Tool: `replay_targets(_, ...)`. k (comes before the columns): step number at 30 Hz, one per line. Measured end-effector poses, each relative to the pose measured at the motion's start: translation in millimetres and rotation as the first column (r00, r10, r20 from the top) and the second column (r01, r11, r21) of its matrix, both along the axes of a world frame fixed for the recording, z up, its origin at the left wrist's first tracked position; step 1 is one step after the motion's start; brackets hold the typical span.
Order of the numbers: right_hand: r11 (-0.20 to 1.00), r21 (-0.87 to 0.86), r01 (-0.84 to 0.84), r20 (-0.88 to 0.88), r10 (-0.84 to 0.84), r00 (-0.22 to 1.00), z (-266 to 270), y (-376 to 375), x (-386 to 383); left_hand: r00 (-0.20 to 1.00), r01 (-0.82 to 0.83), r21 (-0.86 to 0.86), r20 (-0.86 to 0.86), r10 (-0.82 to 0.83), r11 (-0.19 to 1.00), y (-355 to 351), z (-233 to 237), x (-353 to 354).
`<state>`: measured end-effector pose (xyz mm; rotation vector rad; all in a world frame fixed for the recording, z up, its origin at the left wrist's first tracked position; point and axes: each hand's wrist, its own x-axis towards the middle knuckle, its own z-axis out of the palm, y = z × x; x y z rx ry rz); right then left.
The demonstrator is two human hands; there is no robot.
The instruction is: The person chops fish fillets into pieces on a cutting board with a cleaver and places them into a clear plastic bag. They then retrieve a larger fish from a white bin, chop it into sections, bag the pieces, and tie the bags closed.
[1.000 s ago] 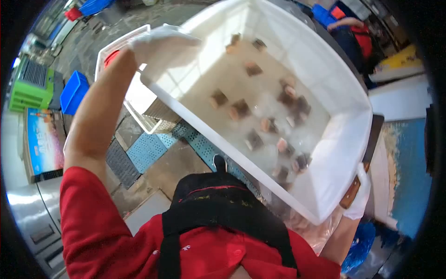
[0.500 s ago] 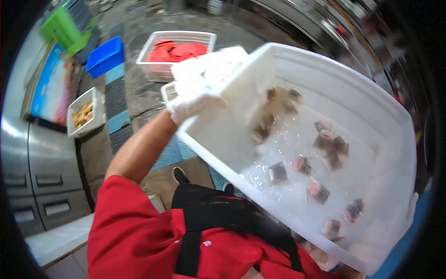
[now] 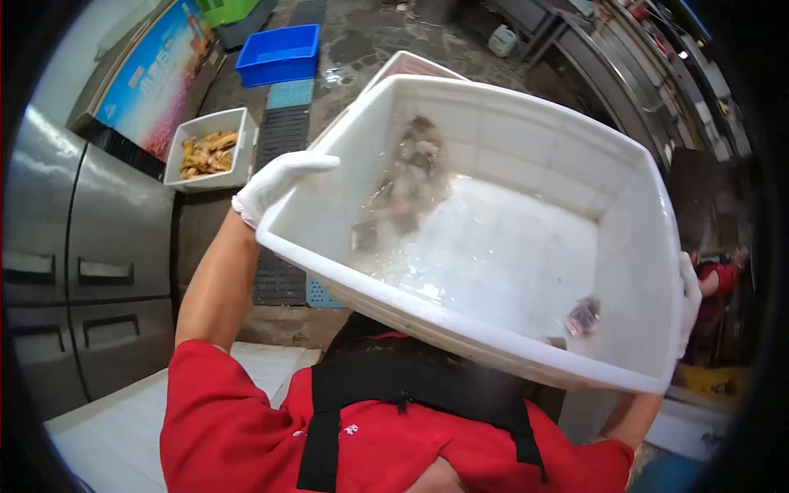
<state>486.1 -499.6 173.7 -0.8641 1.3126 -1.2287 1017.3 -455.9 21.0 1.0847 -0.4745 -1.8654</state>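
Observation:
A large white tub [image 3: 526, 238] is held up in front of my chest, tilted down toward the left. My gloved left hand [image 3: 279, 182] grips its left rim, thumb over the edge. At the right end, my gloved right hand [image 3: 689, 304] is against the outer wall, its fingers partly hidden. Several wet pieces [image 3: 411, 168], seemingly fish or meat, are heaped in shallow liquid along the tub's left side. One dark piece [image 3: 583, 317] lies near the front right corner.
A white bin of yellowish pieces [image 3: 208, 156] and a blue bin [image 3: 279, 56] stand on the floor at the left. Steel cabinets [image 3: 115, 222] line the left side. Steel counters [image 3: 592, 74] run along the right. Another person in red [image 3: 717, 279] is at the far right.
The tub has shifted left and tilted the other way. Most pieces have slid to its left side. The bin with red contents is now mostly hidden behind the tub.

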Motion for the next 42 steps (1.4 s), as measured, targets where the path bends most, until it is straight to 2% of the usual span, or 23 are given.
replay_targets(2, 0.996, 0.002, -0.093, -0.033, 0.094, 0.995, -39.7, -61.0, 33.9, 0.984, -0.109, -0.036, 0.136, 0.113, 0.993, -4.1, -10.6, 50.1)
replay_targets(4, 0.984, 0.008, -0.179, -0.050, 0.179, 0.983, -66.5, -114.6, 84.6, 0.971, -0.162, -0.039, 0.172, 0.167, 0.986, -13.1, -32.6, 102.7)
replay_targets(5, 0.962, 0.028, -0.273, -0.079, 0.275, 0.958, -77.9, -121.7, 104.5, 0.961, -0.185, -0.068, 0.194, 0.195, 0.980, -8.8, -44.3, 116.2)
replay_targets(6, 0.927, 0.060, -0.371, -0.117, 0.376, 0.919, -86.2, -150.9, 143.8, 0.954, -0.228, -0.025, 0.195, 0.229, 0.973, -19.1, -52.1, 144.1)
replay_targets(9, 0.934, 0.055, -0.353, -0.103, 0.357, 0.928, -132.2, -230.2, 233.1, 0.928, -0.318, 0.081, 0.232, 0.292, 0.945, -37.4, -53.0, 198.7)
replay_targets(11, 0.898, 0.031, -0.439, -0.115, 0.439, 0.891, -158.4, -279.3, 278.4, 0.903, -0.345, 0.021, 0.279, 0.326, 0.938, -57.5, -54.4, 225.8)
replay_targets(13, 0.863, 0.155, -0.481, -0.033, 0.491, 0.870, -177.9, -317.1, 306.2, 0.885, -0.389, 0.023, 0.287, 0.367, 0.921, -58.4, -57.6, 250.8)
replay_targets(15, 0.844, 0.185, -0.504, -0.096, 0.526, 0.845, -184.2, -359.8, 364.1, 0.886, -0.392, 0.024, 0.280, 0.370, 0.920, -78.6, -56.5, 298.2)
replay_targets(17, 0.795, 0.231, -0.561, -0.002, 0.577, 0.817, -190.6, -395.3, 414.1, 0.834, -0.439, -0.033, 0.357, 0.421, 0.898, -97.7, -54.5, 339.2)
replay_targets(18, 0.794, 0.222, -0.566, 0.044, 0.572, 0.819, -193.1, -411.4, 438.6, 0.814, -0.494, -0.027, 0.337, 0.473, 0.869, -115.4, -44.8, 353.4)
replay_targets(19, 0.796, 0.198, -0.572, 0.116, 0.560, 0.820, -199.5, -422.7, 413.0, 0.798, -0.497, -0.051, 0.366, 0.479, 0.866, -138.8, -29.7, 324.2)
replay_targets(21, 0.782, 0.209, -0.588, 0.130, 0.574, 0.809, -197.1, -454.0, 453.0, 0.785, -0.501, -0.099, 0.366, 0.499, 0.860, -175.3, -24.6, 361.3)
replay_targets(22, 0.777, 0.234, -0.585, 0.132, 0.570, 0.811, -194.2, -468.0, 466.3, 0.779, -0.509, -0.101, 0.369, 0.507, 0.855, -191.0, -30.9, 378.4)
replay_targets(23, 0.784, 0.186, -0.592, 0.117, 0.581, 0.805, -191.6, -484.4, 482.4, 0.767, -0.497, -0.099, 0.415, 0.490, 0.862, -214.5, -36.9, 396.6)
replay_targets(24, 0.816, 0.187, -0.548, 0.055, 0.548, 0.835, -198.7, -508.0, 493.1, 0.755, -0.485, -0.103, 0.453, 0.475, 0.869, -243.2, -41.1, 413.8)
replay_targets(26, 0.838, 0.227, -0.496, -0.022, 0.514, 0.858, -199.7, -542.3, 520.6, 0.762, -0.511, -0.073, 0.423, 0.491, 0.856, -288.0, -32.1, 442.1)
replay_targets(28, 0.857, 0.236, -0.458, 0.024, 0.466, 0.884, -185.0, -568.1, 535.0, 0.759, -0.488, -0.080, 0.454, 0.467, 0.869, -342.1, -20.3, 461.9)
replay_targets(31, 0.886, 0.195, -0.421, 0.047, 0.420, 0.906, -191.4, -636.8, 539.2, 0.791, -0.444, -0.084, 0.431, 0.434, 0.892, -444.9, 0.5, 483.7)
replay_targets(35, 0.904, 0.190, -0.383, 0.104, 0.370, 0.923, -206.4, -725.0, 558.2, 0.819, -0.370, -0.054, 0.453, 0.353, 0.927, -560.4, -12.6, 532.7)
replay_targets(37, 0.924, 0.136, -0.358, 0.034, 0.357, 0.934, -221.9, -796.2, 570.0, 0.841, -0.395, 0.008, 0.406, 0.358, 0.919, -637.3, -10.5, 530.0)
replay_targets(38, 0.930, 0.160, -0.332, 0.035, 0.331, 0.943, -236.2, -833.2, 570.7, 0.831, -0.361, 0.038, 0.467, 0.302, 0.932, -659.6, -31.6, 550.7)
replay_targets(41, 0.886, 0.259, -0.384, 0.067, 0.380, 0.922, -208.9, -896.4, 583.1, 0.795, -0.369, -0.112, 0.476, 0.375, 0.923, -698.4, -49.7, 556.1)
replay_targets(42, 0.884, 0.263, -0.387, 0.068, 0.384, 0.921, -206.8, -920.0, 584.2, 0.794, -0.372, -0.108, 0.477, 0.377, 0.922, -718.2, -50.7, 559.1)
